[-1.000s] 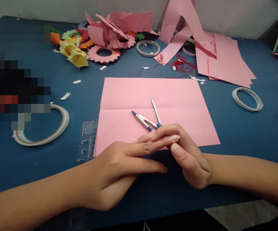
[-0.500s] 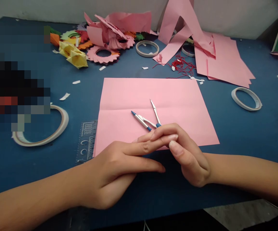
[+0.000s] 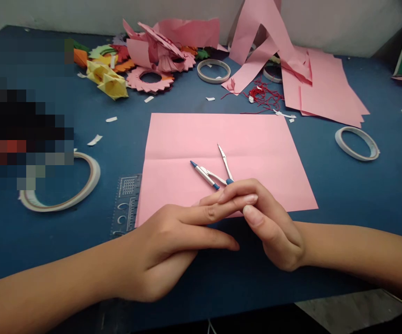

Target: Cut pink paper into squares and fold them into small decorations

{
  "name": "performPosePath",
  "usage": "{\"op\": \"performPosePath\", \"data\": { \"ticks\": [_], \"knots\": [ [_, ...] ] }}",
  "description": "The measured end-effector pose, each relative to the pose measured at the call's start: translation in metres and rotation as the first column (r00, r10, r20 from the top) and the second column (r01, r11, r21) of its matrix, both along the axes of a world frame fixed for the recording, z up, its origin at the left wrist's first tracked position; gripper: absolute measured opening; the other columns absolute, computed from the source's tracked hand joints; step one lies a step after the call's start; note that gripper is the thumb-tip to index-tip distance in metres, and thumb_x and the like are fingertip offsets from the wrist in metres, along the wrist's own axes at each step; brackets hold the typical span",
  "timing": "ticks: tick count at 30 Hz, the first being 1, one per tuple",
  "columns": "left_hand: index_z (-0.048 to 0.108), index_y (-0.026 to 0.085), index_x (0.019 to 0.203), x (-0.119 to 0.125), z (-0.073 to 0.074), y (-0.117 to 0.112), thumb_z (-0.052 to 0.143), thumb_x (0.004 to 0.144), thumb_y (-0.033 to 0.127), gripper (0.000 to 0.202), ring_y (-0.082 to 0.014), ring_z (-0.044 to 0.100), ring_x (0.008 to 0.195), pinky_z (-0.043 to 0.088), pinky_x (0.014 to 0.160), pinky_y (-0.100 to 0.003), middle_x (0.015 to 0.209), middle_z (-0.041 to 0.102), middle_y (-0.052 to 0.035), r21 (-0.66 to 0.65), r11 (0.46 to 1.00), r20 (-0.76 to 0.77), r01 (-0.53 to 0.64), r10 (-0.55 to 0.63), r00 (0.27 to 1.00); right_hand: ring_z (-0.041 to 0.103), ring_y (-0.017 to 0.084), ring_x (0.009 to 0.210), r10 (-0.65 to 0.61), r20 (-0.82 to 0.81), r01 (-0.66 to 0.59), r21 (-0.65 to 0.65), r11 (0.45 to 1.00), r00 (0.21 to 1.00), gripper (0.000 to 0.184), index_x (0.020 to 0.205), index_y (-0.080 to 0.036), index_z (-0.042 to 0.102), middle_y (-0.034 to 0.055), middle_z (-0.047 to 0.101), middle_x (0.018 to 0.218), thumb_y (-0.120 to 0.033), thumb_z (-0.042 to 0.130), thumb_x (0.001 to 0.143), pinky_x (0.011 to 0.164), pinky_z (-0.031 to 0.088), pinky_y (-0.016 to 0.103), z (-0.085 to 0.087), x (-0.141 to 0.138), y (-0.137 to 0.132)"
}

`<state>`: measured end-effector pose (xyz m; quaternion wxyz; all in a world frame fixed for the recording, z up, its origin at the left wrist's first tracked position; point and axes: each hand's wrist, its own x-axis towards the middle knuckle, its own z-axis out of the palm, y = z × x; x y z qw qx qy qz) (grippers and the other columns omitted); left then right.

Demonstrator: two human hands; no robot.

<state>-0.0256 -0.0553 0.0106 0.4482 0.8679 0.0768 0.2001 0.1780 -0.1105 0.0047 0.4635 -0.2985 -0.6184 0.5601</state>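
Observation:
My left hand (image 3: 166,250) rests at the near edge of a pink sheet of paper (image 3: 273,162), fingers stretched out and pointing right. My right hand (image 3: 273,232) meets it from the other side, its loosely bent fingers lying across the left fingertips and its thumb apart. Neither hand holds an object. Just beyond the fingers, a drawing compass (image 3: 206,174) with a blue-and-silver pen lies spread on the paper; part of it is behind the right hand. The sheet has a crease across its middle. A clear plastic ruler (image 3: 126,204) sticks out past its left edge.
Tape rolls (image 3: 357,144) lie right, left and at the back. Folded paper pieces (image 3: 106,79), pink paper strips (image 3: 252,60), tangled red thread (image 3: 265,95) and stacked pink sheets (image 3: 329,88) sit along the wall. White scraps (image 3: 95,140) are scattered about. A blurred patch covers the left.
Both hands stay together in the same pose. The whole view has shifted very slightly; the paper, compass and ruler lie as before.

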Motion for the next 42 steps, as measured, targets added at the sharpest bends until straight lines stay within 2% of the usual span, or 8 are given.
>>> {"op": "performPosePath", "data": {
  "ticks": [9,14,18,23,27,32,37,42],
  "knots": [
    [0.05,0.03,0.134,0.0,-0.004,0.003,0.032,0.085,0.003,0.058,-0.0197,0.036,0.139,0.031,0.117,-0.034,0.154,0.03,0.0076,-0.068,0.996,0.074,0.051,-0.046,0.996,0.057,0.017,0.118,-0.009,0.012,0.009,-0.012,1.0,1.0,0.022,0.118,-0.018,0.045,0.0095,0.061,0.122,-0.025,0.035,0.1,0.1,0.047,0.037,0.001,-0.001,0.0],
    [0.063,0.025,0.119,-0.002,0.007,0.004,0.036,0.089,0.005,0.046,-0.0182,0.039,0.137,0.029,0.117,-0.03,0.151,0.038,0.005,-0.159,0.987,-0.067,0.017,-0.028,0.997,0.057,0.014,0.118,-0.016,0.041,0.016,-0.017,1.0,0.999,0.02,0.117,-0.019,0.045,0.0077,0.061,0.12,-0.024,0.035,0.101,0.101,0.047,0.033,0.002,0.001,0.001],
    [0.067,0.025,0.114,0.0,0.012,0.006,0.037,0.091,0.009,0.041,-0.0233,0.039,0.137,0.029,0.116,-0.037,0.15,0.038,0.003,-0.269,0.962,-0.063,0.038,-0.057,0.996,0.059,0.013,0.113,-0.052,0.104,0.053,-0.002,0.999,0.993,0.02,0.116,-0.02,0.046,0.0063,0.062,0.115,-0.026,0.036,0.101,0.096,0.05,0.03,0.002,0.002,0.001],
    [0.068,0.024,0.113,0.003,0.014,0.007,0.037,0.091,0.009,0.042,-0.0243,0.039,0.137,0.03,0.115,-0.039,0.15,0.038,0.001,-0.28,0.96,-0.098,0.018,-0.047,0.994,0.06,0.014,0.111,-0.068,0.132,0.064,0.033,0.997,0.989,0.02,0.115,-0.02,0.046,0.0067,0.062,0.112,-0.028,0.035,0.101,0.095,0.052,0.03,0.003,0.001,0.002],
    [0.068,0.023,0.113,0.003,0.013,0.007,0.037,0.09,0.009,0.041,-0.0235,0.041,0.136,0.032,0.115,-0.036,0.15,0.038,0.0016,-0.239,0.971,-0.097,0.019,-0.043,0.994,0.06,0.013,0.112,-0.058,0.136,0.053,0.038,0.998,0.989,0.019,0.115,-0.02,0.045,0.007,0.063,0.112,-0.028,0.033,0.102,0.096,0.051,0.031,0.004,0.001,0.002],
    [0.063,0.022,0.119,-0.002,0.008,0.003,0.036,0.087,0.002,0.046,-0.0183,0.038,0.138,0.031,0.116,-0.028,0.151,0.038,0.0024,-0.102,0.995,-0.067,0.016,-0.023,0.998,0.059,0.013,0.116,-0.038,0.102,0.036,0.023,0.999,0.994,0.018,0.114,-0.019,0.044,0.0078,0.064,0.116,-0.026,0.033,0.102,0.099,0.049,0.031,0.004,0.0,0.003],
    [0.059,0.016,0.124,-0.002,-0.002,0.0,0.035,0.083,-0.003,0.051,-0.0152,0.036,0.139,0.029,0.116,-0.023,0.152,0.036,-0.0032,0.023,1.0,0.058,0.009,-0.01,0.998,0.057,0.013,0.118,-0.012,0.048,0.01,0.035,0.999,0.999,0.019,0.116,-0.018,0.044,0.0087,0.062,0.119,-0.025,0.035,0.102,0.102,0.047,0.031,0.002,-0.001,0.002],
    [0.058,0.011,0.121,0.002,-0.007,0.0,0.038,0.08,-0.003,0.048,-0.0169,0.035,0.139,0.032,0.116,-0.026,0.149,0.04,-0.0096,0.151,0.988,0.05,-0.017,0.01,0.999,0.056,0.014,0.12,0.003,0.019,-0.003,0.024,1.0,1.0,0.02,0.117,-0.017,0.044,0.0093,0.06,0.122,-0.024,0.034,0.101,0.102,0.046,0.033,0.001,0.0,0.001]
  ]
}}
